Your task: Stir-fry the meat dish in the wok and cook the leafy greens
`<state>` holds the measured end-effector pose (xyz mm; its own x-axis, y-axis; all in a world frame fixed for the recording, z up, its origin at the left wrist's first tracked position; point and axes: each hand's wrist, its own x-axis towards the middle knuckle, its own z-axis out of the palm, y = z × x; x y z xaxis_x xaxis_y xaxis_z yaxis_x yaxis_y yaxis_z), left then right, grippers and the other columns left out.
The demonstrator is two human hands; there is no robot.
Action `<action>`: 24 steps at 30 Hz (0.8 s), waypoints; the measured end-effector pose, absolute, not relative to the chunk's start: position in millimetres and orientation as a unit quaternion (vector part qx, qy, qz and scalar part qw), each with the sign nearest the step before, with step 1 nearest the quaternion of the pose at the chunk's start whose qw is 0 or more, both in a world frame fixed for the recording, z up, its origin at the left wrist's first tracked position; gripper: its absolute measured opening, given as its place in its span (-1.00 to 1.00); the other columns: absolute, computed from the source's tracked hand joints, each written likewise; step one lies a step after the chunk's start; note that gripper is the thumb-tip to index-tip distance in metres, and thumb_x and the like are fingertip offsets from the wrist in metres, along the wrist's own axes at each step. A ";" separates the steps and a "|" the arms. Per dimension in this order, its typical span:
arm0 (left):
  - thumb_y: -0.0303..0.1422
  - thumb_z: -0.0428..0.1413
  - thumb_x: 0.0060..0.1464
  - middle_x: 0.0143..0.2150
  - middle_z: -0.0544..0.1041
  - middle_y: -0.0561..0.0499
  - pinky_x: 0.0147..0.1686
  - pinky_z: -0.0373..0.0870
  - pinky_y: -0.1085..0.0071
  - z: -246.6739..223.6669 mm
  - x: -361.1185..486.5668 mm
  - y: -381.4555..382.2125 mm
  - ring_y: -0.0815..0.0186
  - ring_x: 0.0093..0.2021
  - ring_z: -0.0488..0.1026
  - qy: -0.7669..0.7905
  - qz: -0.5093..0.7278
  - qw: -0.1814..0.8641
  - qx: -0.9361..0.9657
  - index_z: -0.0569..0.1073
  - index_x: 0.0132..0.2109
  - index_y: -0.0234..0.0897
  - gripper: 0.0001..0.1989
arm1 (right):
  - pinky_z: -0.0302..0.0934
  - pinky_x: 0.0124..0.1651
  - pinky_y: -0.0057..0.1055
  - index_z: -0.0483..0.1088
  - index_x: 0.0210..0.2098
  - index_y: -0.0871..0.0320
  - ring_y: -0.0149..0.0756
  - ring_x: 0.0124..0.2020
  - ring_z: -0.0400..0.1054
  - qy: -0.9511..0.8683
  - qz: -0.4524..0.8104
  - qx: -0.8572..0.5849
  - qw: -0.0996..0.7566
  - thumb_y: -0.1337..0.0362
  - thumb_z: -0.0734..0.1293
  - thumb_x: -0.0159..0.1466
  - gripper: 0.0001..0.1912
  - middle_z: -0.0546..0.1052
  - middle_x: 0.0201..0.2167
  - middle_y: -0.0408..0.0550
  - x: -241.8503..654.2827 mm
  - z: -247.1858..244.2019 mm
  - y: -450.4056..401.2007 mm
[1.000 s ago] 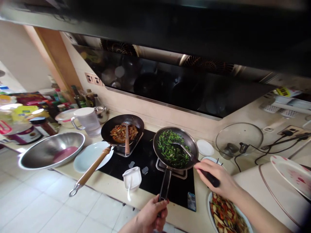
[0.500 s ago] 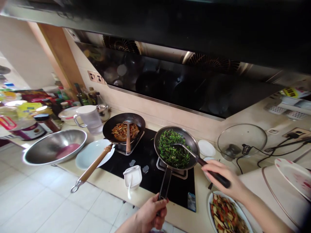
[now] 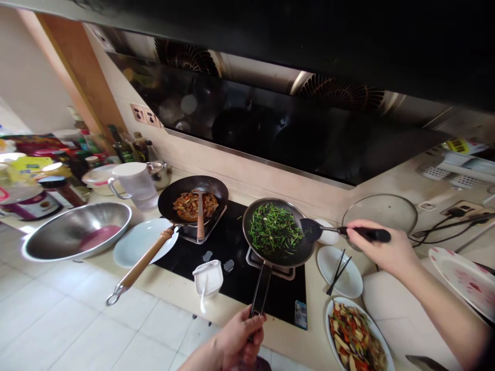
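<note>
My left hand (image 3: 244,335) is wrapped round the black handle of a frying pan (image 3: 263,283) on the right burner. Chopped green vegetables (image 3: 273,226) fill the middle of this pan. In my right hand (image 3: 382,247) is the black handle of a spatula (image 3: 311,230). The spatula's dark blade hangs over the pan's right rim, beside the greens. On the left burner stands a wok (image 3: 222,198) with a wooden handle. It holds cooked brown food (image 3: 189,207), and a second turner (image 3: 200,219) lies across it.
A white container with a spoon (image 3: 209,278) sits at the hob's front edge. Left are a pale plate (image 3: 131,245), a steel bowl (image 3: 42,242) and a pitcher (image 3: 141,188). Right are a white plate with chopsticks (image 3: 358,286), a dish of cooked food (image 3: 353,330) and a glass lid (image 3: 377,206).
My right hand has moved up and right, lifting the spatula from the middle of the greens to the pan's right rim. My left hand keeps its hold on the pan handle.
</note>
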<state>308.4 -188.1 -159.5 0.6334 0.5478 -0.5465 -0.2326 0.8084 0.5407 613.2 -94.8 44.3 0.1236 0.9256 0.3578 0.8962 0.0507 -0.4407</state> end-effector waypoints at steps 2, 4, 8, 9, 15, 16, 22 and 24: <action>0.03 0.27 -0.33 -0.72 0.28 0.27 -0.76 -0.23 0.50 -160.6 310.8 -190.3 0.55 -0.81 -0.08 0.364 0.229 0.877 0.216 0.14 -0.32 -0.13 -0.43 | 0.36 -0.44 -0.32 0.49 -0.38 0.06 -0.12 -0.51 0.49 -0.598 0.049 -0.728 0.333 0.06 0.33 0.13 -0.77 0.53 -0.61 -0.11 612.9 33.7 -78.8; 0.02 0.26 -0.34 -0.73 0.29 0.27 -0.78 -0.22 0.51 -160.7 312.3 -190.9 0.55 -0.82 -0.08 0.364 0.228 0.877 0.216 0.14 -0.32 -0.14 -0.43 | 0.38 -0.48 -0.35 0.47 -0.35 0.12 -0.14 -0.53 0.50 -0.569 0.108 -0.722 0.379 0.06 0.27 0.19 -0.73 0.53 -0.61 -0.08 604.2 17.1 -66.9; -0.01 0.25 -0.31 -0.73 0.30 0.25 -0.77 -0.24 0.52 -158.7 312.6 -189.7 0.55 -0.82 -0.06 0.375 0.221 0.872 0.226 0.16 -0.30 -0.15 -0.47 | 0.42 -0.29 -0.35 0.50 -0.29 0.12 -0.17 -0.36 0.52 -0.643 0.149 -0.648 0.380 0.06 0.29 0.21 -0.72 0.59 -0.42 -0.07 583.2 -3.3 -62.2; -0.02 0.24 -0.30 -0.73 0.30 0.25 -0.77 -0.23 0.52 -158.5 312.6 -189.6 0.55 -0.82 -0.05 0.376 0.221 0.870 0.228 0.16 -0.30 -0.15 -0.48 | 0.40 -0.20 -0.34 0.50 -0.27 0.10 -0.18 -0.29 0.51 -0.686 0.128 -0.615 0.367 0.10 0.31 0.21 -0.76 0.59 -0.35 -0.06 578.5 -5.7 -64.3; -0.04 0.23 -0.28 -0.73 0.30 0.24 -0.76 -0.27 0.53 -162.6 314.2 -190.4 0.56 -0.82 -0.04 0.378 0.231 0.868 0.225 0.17 -0.30 -0.16 -0.50 | 0.35 -0.28 -0.39 0.48 -0.19 0.12 -0.26 -0.34 0.44 -0.876 0.048 -0.443 0.183 0.38 0.15 0.29 -0.72 0.47 -0.15 0.09 557.4 -32.9 -89.5; -0.05 0.23 -0.28 -0.74 0.30 0.23 -0.76 -0.27 0.53 -163.2 314.3 -190.4 0.56 -0.82 -0.03 0.376 0.233 0.867 0.228 0.17 -0.30 -0.16 -0.51 | 0.34 -0.30 -0.41 0.47 -0.18 0.10 -0.28 -0.35 0.44 -0.891 0.059 -0.426 0.146 0.41 0.15 0.27 -0.71 0.45 -0.10 0.09 557.9 -35.7 -93.5; -0.07 0.22 -0.29 -0.74 0.28 0.25 -0.77 -0.24 0.53 -161.5 314.6 -190.2 0.56 -0.82 -0.04 0.369 0.237 0.870 0.225 0.15 -0.31 -0.15 -0.52 | 0.35 -0.17 -0.37 0.45 -0.09 0.08 -0.24 -0.21 0.45 -0.885 0.052 -0.440 0.141 0.41 0.17 0.30 -0.71 0.42 0.00 0.11 576.1 -36.2 -85.1; -0.08 0.21 -0.29 -0.73 0.28 0.25 -0.77 -0.24 0.53 -160.9 314.9 -189.9 0.56 -0.82 -0.05 0.372 0.237 0.869 0.223 0.15 -0.31 -0.15 -0.52 | 0.35 -0.14 -0.35 0.46 -0.12 0.11 -0.21 -0.17 0.46 -0.883 0.054 -0.436 0.168 0.42 0.17 0.29 -0.72 0.42 -0.01 0.14 576.1 -38.4 -81.6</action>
<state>314.9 -189.9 -160.9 0.6110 0.5778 -0.5411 -0.2454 0.7882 0.5644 576.1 -81.6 -38.4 -0.5640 0.7873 0.2489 0.7511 0.6144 -0.2415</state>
